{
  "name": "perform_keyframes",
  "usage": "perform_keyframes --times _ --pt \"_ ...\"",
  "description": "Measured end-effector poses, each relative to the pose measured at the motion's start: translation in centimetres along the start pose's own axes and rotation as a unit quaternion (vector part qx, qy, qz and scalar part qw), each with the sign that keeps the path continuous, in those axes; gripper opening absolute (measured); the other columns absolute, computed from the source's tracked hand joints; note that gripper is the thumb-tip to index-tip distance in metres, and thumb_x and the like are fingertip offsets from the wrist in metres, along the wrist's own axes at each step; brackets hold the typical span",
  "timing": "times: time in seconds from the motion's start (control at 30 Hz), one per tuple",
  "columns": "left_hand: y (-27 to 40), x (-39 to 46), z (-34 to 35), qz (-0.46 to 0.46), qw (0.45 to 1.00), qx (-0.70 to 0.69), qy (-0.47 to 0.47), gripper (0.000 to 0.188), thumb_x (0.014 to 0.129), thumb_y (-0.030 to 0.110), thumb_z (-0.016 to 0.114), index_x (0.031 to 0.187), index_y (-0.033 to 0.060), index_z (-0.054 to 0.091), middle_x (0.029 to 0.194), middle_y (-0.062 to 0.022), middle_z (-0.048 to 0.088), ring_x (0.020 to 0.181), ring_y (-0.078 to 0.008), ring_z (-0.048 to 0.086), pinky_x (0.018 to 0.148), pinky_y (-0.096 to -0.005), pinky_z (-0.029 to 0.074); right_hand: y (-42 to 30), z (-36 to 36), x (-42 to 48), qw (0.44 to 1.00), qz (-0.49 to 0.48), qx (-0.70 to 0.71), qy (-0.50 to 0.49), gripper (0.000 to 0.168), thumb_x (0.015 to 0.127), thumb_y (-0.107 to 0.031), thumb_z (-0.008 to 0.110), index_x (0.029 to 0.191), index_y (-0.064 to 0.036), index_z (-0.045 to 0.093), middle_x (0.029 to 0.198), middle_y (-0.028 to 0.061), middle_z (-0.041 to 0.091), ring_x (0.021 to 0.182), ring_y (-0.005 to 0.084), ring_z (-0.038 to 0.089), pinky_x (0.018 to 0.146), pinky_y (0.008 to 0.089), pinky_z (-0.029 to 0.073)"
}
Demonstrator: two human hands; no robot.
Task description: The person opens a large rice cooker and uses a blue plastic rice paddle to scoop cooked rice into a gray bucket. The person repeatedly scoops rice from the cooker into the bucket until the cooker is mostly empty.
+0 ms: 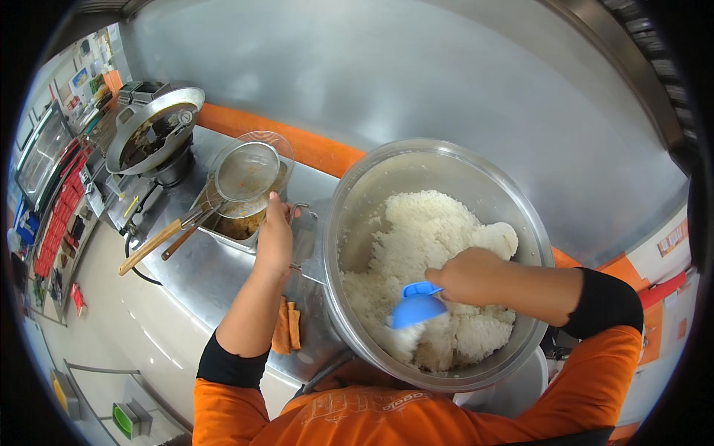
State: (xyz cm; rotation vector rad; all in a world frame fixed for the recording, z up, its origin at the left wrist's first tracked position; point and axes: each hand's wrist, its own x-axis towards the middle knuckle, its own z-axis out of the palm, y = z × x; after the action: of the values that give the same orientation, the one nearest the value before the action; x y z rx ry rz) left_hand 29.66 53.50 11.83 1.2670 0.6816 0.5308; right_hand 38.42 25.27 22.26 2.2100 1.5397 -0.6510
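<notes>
A large metal pot (357, 217) stands before me with a heap of cooked white rice (429, 223) in it. My right hand (471, 279) reaches over the pot and grips the handle of a blue plastic scoop (418, 312). The scoop is blurred and its lower edge meets the loose rice. At the pot's left side, my left hand (276, 234) has its fingers around the wire loop handle (301, 209), with the thumb pointing up. A rounded white shape (499, 240) lies against the rice beyond my right hand; I cannot tell whether it is rice or a utensil.
Left of the pot, mesh strainers (248, 170) with wooden handles rest over a rectangular metal pan (240, 226). Farther left, a wok (156, 131) of dark oil sits on a burner. A folded orange-brown cloth (287, 326) lies on the steel counter (195, 295). A metal wall (390, 72) rises behind.
</notes>
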Motion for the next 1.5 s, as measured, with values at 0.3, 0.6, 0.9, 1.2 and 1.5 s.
perform_keyframes --times 0.3,0.6,0.9,1.2,1.5 --pt "-1.4 1.2 -0.7 -0.007 0.999 -0.02 -0.024 0.058 0.094 0.054 0.026 0.083 0.0039 0.054 0.092 -0.0055 0.048 0.086 -0.0159 0.038 0.084 -0.0256 0.03 4.4 -4.8 -8.2 0.942 -0.022 -0.275 0.189 0.017 0.076 -0.015 0.057 0.091 -0.01 0.053 0.069 0.008 0.06 0.064 0.0255 0.063 0.056 0.0406 0.049" --pt "-0.6 0.4 0.2 -0.018 0.998 -0.053 -0.019 0.053 0.094 0.053 0.032 0.082 0.007 0.053 0.086 -0.0028 0.048 0.081 -0.0132 0.042 0.078 -0.025 0.035 10.9 -1.1 2.7 0.941 0.3 -0.016 0.152 0.028 0.083 -0.007 0.049 0.105 0.01 0.047 0.089 0.0245 0.064 0.082 0.0357 0.064 0.068 0.0443 0.051" --pt "-0.4 0.0 0.0 -0.01 0.999 -0.015 -0.032 0.056 0.095 0.051 0.028 0.08 0.0025 0.051 0.082 -0.0025 0.045 0.079 -0.0137 0.038 0.076 -0.0242 0.032 18.9 5.6 19.2 0.948 0.314 0.027 -0.053 0.037 0.084 -0.017 0.052 0.118 -0.005 0.051 0.102 0.0134 0.062 0.076 0.0273 0.058 0.064 0.0387 0.047" --pt "-0.7 0.6 -0.4 -0.008 1.0 0.011 -0.007 0.057 0.093 0.056 0.028 0.079 0.0066 0.052 0.081 -0.0009 0.046 0.077 -0.0118 0.038 0.075 -0.0232 0.032 10.3 -1.8 18.2 0.893 0.345 0.275 -0.093 0.032 0.085 -0.039 0.043 0.107 -0.021 0.059 0.086 0.0051 0.057 0.051 0.019 0.038 0.044 0.04 0.031" --pt "-1.3 0.9 -0.3 0.022 0.998 0.06 0.017 0.065 0.095 0.051 0.022 0.082 -0.0025 0.056 0.094 -0.0156 0.05 0.091 -0.0252 0.042 0.087 -0.0348 0.033 4.8 -3.9 19.0 0.974 0.139 0.107 -0.146 0.037 0.084 -0.013 0.046 0.12 -0.017 0.054 0.108 0.014 0.058 0.06 0.0273 0.057 0.044 0.0437 0.042"
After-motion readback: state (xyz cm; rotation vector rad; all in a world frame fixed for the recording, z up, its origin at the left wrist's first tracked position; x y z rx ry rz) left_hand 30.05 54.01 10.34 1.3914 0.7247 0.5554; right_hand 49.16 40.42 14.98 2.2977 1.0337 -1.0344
